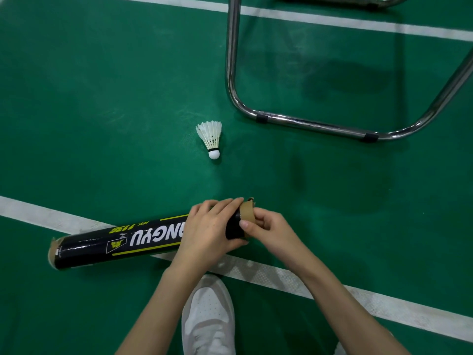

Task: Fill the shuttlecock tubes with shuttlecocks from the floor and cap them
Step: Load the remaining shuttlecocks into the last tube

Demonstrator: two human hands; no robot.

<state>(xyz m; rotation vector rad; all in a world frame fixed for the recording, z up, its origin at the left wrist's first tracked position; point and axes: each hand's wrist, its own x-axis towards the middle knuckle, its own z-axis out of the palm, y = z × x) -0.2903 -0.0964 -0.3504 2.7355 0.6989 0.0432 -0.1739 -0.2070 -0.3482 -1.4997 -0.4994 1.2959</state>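
Observation:
A long black shuttlecock tube (115, 243) with white and yellow lettering is held roughly level above the green floor. My left hand (208, 230) grips it near its right end. My right hand (266, 230) is at that brown cardboard mouth (247, 213), fingers curled against the rim; whether they hold anything is hidden. The tube's left end (52, 252) shows a torn cardboard edge and no cap. One white feather shuttlecock (211, 138) lies on the floor beyond the tube, cork toward me.
A chrome tubular chair frame (307, 123) stands on the floor at the upper right. White court lines (281, 275) cross the green floor. My white shoe (208, 316) is below the hands.

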